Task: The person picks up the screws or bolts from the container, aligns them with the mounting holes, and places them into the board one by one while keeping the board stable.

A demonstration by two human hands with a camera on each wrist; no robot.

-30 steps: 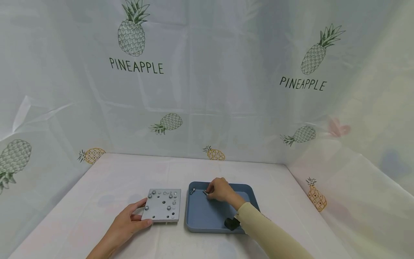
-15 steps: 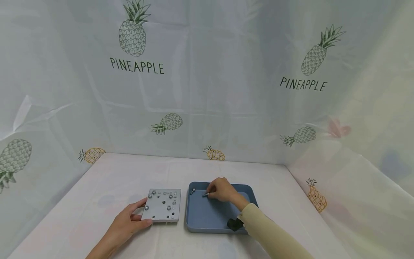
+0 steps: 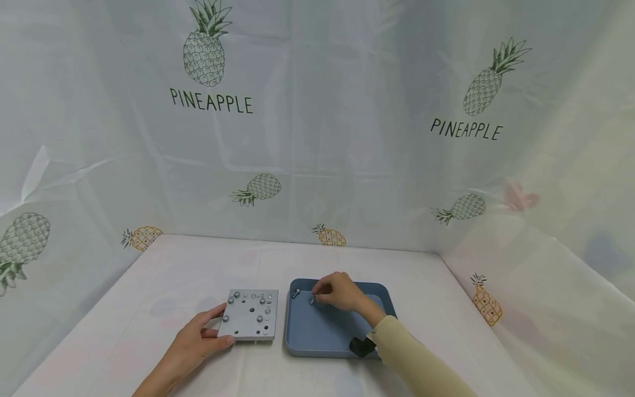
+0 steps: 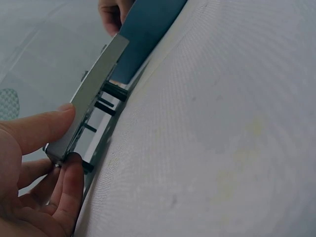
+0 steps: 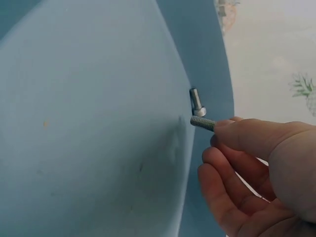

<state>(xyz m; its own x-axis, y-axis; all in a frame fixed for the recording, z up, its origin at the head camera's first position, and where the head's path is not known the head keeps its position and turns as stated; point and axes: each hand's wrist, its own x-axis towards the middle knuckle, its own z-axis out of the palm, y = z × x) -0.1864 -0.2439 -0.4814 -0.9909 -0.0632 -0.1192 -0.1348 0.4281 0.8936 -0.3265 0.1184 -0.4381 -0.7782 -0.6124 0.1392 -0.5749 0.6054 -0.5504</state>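
One blue tray (image 3: 317,337); metal plate (image 3: 243,324) at its nine o'clock, head view. Left hand (image 3: 194,343) grips plate from eight o'clock. Right hand (image 3: 339,292), over tray, pinches threaded bolt (image 5: 203,123), tip toward half past nine, right-wrist view; plate at nine from fingers, head view. Loose bolt (image 3: 296,293) near right hand.

Head view: soft, fairly even light is recorded, with pale glare streaked along the creases of the whitish sheet printed with pineapples (image 3: 317,110) and a faint shadow cast beneath the right hand (image 3: 339,292) on the shallow blue rectangular tray (image 3: 317,333). Left wrist view: a dim, bluish cast is noted, and fine moiré-like ripples are shown across the white table covering (image 4: 222,123). Right wrist view: a broad, soft-edged shadow is cast over the tray floor; the threads of the small silver metal screw (image 5: 203,123) are resolved, while the pineapple print is blurred.
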